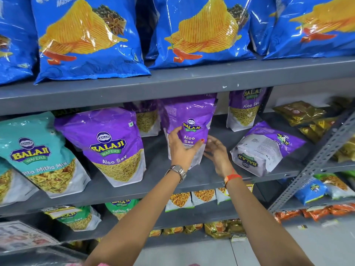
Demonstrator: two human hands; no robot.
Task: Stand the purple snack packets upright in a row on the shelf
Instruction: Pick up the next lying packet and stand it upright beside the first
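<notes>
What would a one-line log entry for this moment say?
left hand: grips upright purple packet | right hand: open beside its base | fallen purple packet: lying flat, untouched

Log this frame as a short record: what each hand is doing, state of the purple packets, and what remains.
left hand: gripping the front of the middle purple packet, upright on the grey shelf
right hand: open, at that packet's lower right edge
upright purple packets: front left packet, two back packets
fallen packet: lying on its side, right of the hands
remaining: stand the fallen packet up
</notes>
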